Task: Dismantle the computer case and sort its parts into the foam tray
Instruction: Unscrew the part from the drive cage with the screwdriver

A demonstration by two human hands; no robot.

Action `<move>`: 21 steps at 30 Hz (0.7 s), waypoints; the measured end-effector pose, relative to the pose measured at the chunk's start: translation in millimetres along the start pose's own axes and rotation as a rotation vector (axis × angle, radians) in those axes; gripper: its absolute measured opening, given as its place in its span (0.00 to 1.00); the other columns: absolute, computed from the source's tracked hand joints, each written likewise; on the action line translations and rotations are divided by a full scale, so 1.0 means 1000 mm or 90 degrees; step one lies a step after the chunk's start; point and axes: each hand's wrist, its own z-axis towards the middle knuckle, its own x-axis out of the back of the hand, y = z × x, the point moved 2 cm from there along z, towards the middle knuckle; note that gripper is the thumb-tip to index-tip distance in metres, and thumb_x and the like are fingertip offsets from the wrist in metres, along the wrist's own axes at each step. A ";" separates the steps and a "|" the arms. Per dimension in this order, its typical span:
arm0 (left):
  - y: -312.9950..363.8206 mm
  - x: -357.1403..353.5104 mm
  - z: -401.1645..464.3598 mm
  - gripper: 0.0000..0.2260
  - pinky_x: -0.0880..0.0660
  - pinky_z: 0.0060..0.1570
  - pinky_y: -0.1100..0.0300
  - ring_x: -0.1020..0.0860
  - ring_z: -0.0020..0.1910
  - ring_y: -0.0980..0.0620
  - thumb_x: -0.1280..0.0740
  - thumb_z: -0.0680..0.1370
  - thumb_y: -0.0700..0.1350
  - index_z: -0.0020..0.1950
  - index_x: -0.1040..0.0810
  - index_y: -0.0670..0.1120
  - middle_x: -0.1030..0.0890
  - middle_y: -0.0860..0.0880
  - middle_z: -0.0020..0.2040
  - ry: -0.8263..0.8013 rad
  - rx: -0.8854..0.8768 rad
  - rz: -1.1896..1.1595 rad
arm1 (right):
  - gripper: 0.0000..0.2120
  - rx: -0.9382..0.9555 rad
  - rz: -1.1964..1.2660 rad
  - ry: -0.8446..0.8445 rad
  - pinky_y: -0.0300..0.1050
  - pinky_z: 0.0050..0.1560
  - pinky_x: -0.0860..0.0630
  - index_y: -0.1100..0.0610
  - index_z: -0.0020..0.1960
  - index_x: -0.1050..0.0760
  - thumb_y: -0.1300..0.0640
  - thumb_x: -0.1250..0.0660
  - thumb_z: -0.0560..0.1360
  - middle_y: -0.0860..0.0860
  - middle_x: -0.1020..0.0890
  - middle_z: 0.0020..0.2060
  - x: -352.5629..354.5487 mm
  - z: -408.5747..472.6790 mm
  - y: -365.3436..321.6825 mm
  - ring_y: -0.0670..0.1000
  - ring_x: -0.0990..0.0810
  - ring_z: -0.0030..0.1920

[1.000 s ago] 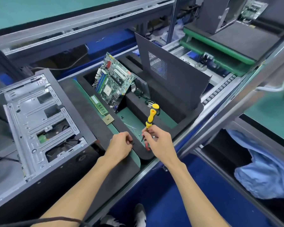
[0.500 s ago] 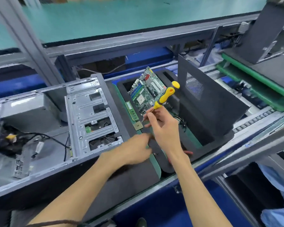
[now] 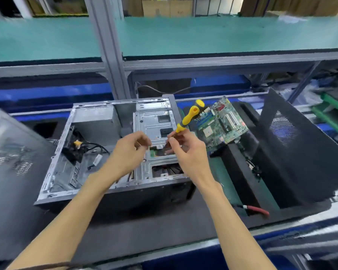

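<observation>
Two big items fill the bench: the computer case [image 3: 109, 151], lying open side up left of centre, and the black foam tray [image 3: 293, 193] just beside it on the right. Case interior: bare metal floor at left, grey drive cage [image 3: 154, 133] at right, power supply box [image 3: 95, 121] in the far left corner, loose black cables [image 3: 94, 148] trailing across the floor.

A dark perforated side panel [image 3: 293, 145] stands tilted in the tray's right part. Another panel [image 3: 12, 151] leans at far left, blurred.

Motherboard [image 3: 222, 123] rests tilted in the tray's far left compartment, green face up. A red cable [image 3: 256, 209] lies at the tray's near edge.

Both hands hover over the drive cage, near each other but apart. Right hand [image 3: 187, 151] grips a screwdriver [image 3: 187, 118]: fingers curled round the lower shaft, yellow and black handle pointing up and away, tip hidden behind the fingers. Left hand [image 3: 131, 151] has thumb and fingers curled toward one another as in a pinch; cannot tell whether anything is between them, that spot is blurred.
</observation>
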 end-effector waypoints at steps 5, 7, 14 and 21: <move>-0.050 -0.010 -0.010 0.12 0.30 0.47 0.56 0.24 0.47 0.52 0.29 0.78 0.48 0.56 0.29 0.48 0.22 0.49 0.50 0.044 0.162 0.018 | 0.08 -0.044 -0.035 -0.057 0.53 0.46 0.15 0.50 0.48 0.24 0.63 0.30 0.78 0.51 0.15 0.40 -0.016 -0.004 0.012 0.52 0.14 0.41; -0.055 -0.011 -0.012 0.17 0.26 0.51 0.53 0.22 0.51 0.48 0.28 0.77 0.52 0.60 0.29 0.48 0.22 0.50 0.51 0.019 0.204 -0.010 | 0.08 -0.058 -0.046 -0.095 0.53 0.47 0.15 0.51 0.48 0.24 0.63 0.29 0.77 0.51 0.14 0.40 -0.017 -0.003 0.014 0.52 0.13 0.41; -0.057 -0.004 -0.015 0.20 0.21 0.56 0.44 0.18 0.48 0.50 0.25 0.75 0.52 0.63 0.27 0.51 0.20 0.50 0.51 -0.015 0.238 -0.121 | 0.07 -0.061 -0.064 -0.142 0.48 0.47 0.15 0.48 0.49 0.23 0.59 0.28 0.77 0.49 0.13 0.43 -0.028 -0.002 0.009 0.48 0.13 0.44; -0.064 -0.006 -0.013 0.26 0.20 0.54 0.46 0.17 0.48 0.48 0.26 0.75 0.54 0.67 0.33 0.53 0.16 0.49 0.52 -0.103 0.244 -0.121 | 0.05 -0.052 -0.092 -0.233 0.51 0.44 0.15 0.43 0.47 0.23 0.52 0.30 0.73 0.47 0.14 0.39 -0.031 -0.012 0.013 0.51 0.13 0.38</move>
